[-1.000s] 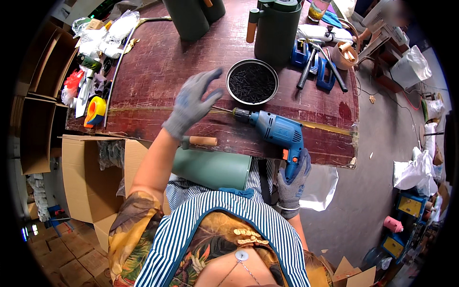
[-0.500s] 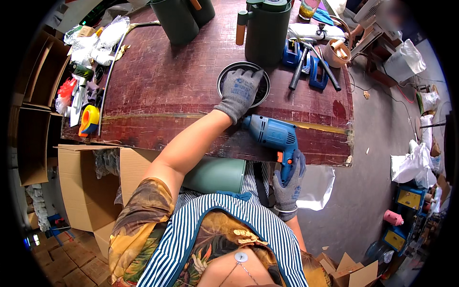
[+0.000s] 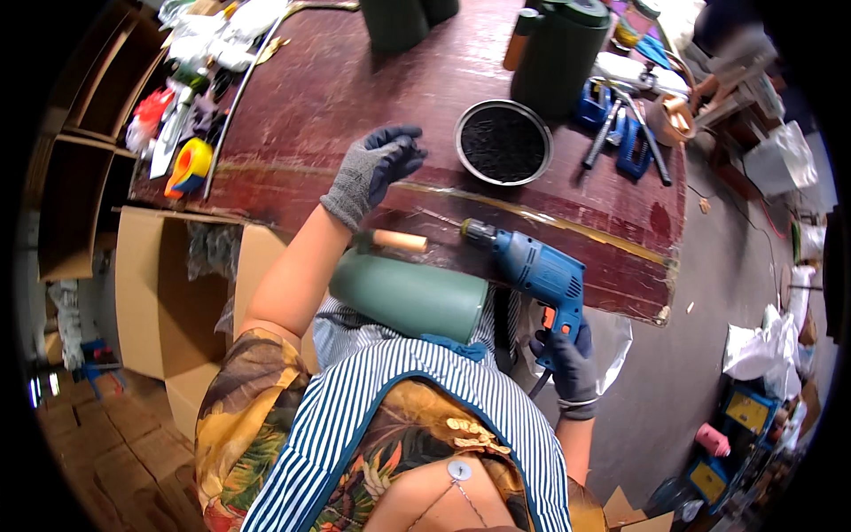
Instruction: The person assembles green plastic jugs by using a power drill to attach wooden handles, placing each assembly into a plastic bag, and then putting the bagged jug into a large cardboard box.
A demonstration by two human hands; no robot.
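Observation:
My right hand (image 3: pixel 570 362) grips a blue power drill (image 3: pixel 542 269) by its handle. The drill's long thin bit points left over the table's near edge. My left hand (image 3: pixel 377 173) is raised left of a round metal bowl (image 3: pixel 505 183) of small black pieces, its gloved fingers drawn together; anything between them is too small to make out. Across my lap lies a green jug (image 3: pixel 412 294) on its side, its wooden handle (image 3: pixel 399 240) facing the table, just below my left wrist. Both hands wear grey knitted gloves with dark palms.
Dark green jugs (image 3: pixel 558 66) stand at the table's far side. Blue tools with black handles (image 3: pixel 634 146) and a cup of wooden handles (image 3: pixel 671 124) lie right of the bowl. A yellow-and-blue tape roll (image 3: pixel 189 167) sits left. An open cardboard box (image 3: pixel 142 293) stands below.
My left hand has come out of the bowl and moved left. My right hand has brought the drill lower, with its bit now visible. The jug's wooden handle has come into sight.

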